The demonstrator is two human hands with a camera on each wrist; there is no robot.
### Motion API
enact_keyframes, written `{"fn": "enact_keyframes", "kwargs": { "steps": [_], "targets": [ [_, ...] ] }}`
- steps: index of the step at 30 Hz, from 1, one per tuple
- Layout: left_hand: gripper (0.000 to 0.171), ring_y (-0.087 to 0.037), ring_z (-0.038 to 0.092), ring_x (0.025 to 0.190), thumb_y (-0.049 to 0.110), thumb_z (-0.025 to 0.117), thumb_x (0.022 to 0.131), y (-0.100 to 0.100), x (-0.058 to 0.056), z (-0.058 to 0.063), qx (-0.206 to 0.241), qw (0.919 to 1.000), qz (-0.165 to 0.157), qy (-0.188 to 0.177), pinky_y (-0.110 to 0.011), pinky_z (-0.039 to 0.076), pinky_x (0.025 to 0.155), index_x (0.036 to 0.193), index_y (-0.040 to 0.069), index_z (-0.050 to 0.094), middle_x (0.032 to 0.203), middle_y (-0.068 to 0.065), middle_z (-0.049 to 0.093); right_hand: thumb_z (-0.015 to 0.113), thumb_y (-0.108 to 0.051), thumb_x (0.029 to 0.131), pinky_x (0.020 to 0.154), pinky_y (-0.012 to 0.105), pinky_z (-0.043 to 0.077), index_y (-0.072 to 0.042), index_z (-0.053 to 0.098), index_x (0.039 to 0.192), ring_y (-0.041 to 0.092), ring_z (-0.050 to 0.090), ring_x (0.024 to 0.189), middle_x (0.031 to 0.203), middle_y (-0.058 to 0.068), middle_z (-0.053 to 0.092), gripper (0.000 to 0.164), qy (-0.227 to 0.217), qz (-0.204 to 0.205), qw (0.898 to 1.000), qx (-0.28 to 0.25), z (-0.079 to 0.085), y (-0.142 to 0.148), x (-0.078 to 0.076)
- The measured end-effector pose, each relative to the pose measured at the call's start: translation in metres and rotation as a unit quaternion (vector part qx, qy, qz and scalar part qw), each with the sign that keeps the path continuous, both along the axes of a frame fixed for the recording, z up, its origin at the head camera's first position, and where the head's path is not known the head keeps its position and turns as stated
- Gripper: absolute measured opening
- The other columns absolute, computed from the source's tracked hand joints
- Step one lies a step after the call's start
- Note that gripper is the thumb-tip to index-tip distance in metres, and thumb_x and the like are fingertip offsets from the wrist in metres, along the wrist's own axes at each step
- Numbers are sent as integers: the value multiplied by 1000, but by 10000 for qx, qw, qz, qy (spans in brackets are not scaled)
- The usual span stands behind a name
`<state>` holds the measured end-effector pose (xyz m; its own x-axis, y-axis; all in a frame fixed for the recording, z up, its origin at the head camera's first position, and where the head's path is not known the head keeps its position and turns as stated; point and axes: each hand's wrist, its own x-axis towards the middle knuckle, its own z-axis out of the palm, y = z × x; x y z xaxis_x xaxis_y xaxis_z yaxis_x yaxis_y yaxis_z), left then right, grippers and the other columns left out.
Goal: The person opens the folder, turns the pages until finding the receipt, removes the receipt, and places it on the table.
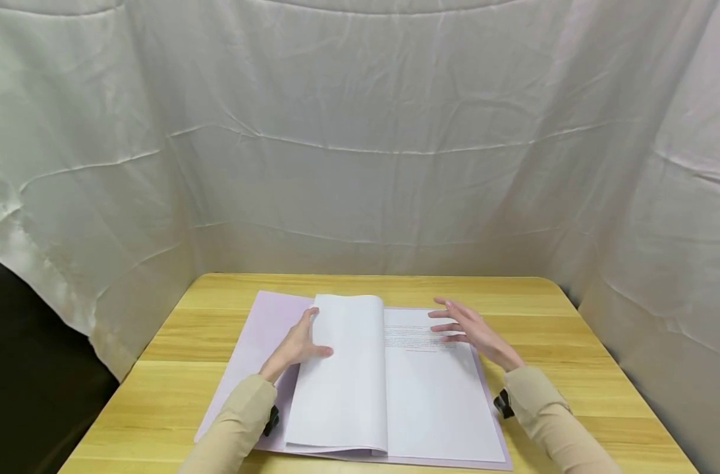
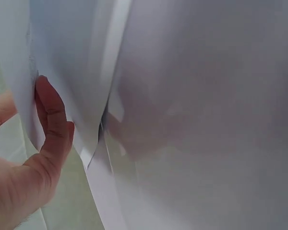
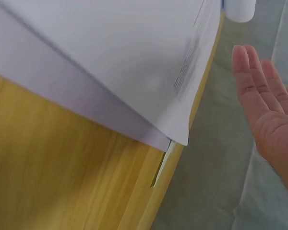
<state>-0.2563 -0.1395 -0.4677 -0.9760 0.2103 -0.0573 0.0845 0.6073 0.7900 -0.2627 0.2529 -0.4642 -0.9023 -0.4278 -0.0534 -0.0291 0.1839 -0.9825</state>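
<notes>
White paper pages (image 1: 342,375) are folded over toward the left in the head view, their spine side curving up near the middle. My left hand (image 1: 296,343) grips their left edge, thumb on top; in the left wrist view its fingers (image 2: 52,103) curl behind the sheet. Under the pages lies a lilac folder cover (image 1: 271,322). To the right is a flat white page (image 1: 443,408) with a few lines of small print near its top. My right hand (image 1: 472,329) hovers over that page's upper right with fingers spread, holding nothing; the right wrist view shows it apart from the paper.
A wooden table (image 1: 573,368) with light wood grain carries everything. Pale grey cloth (image 1: 395,184) hangs behind it and on both sides. At the far left is a dark area (image 1: 27,368) beneath the cloth. Small black wrist cameras sit at both cuffs.
</notes>
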Motion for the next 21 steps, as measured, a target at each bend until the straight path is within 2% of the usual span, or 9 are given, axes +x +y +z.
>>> {"fn": "enact_keyframes", "kwargs": {
  "steps": [7,12,17,21],
  "targets": [
    [100,-53,41,139,3,86,74,-1,-1,-6,-402,9990,-72,168,-61,36,117,152,-9,24,151,-38,38,35,-34,111,110,61,45,-2,23,158,53,50,133,152,37,38,58,256,-124,9990,344,-4,6,-7],
    [103,-52,39,141,1,87,72,-1,-2,-8,-587,9981,-37,191,-60,35,118,153,-10,24,152,-37,38,42,-28,109,108,61,47,2,27,155,53,52,128,147,38,43,57,573,-294,9958,651,-6,8,-12],
    [105,-52,38,142,0,87,70,-1,0,-10,-676,9975,-33,201,-61,34,118,153,-8,24,152,-35,39,51,-23,106,104,57,51,4,33,153,50,53,129,144,35,49,56,841,-567,9891,1071,-8,8,-18],
    [104,-52,34,144,-1,87,70,0,2,-12,-770,9967,-35,256,-64,32,118,153,-6,26,153,-35,38,55,-22,104,104,54,51,4,39,150,46,53,130,141,31,55,55,1082,-792,9800,1471,-10,8,-24]
  ]
}}
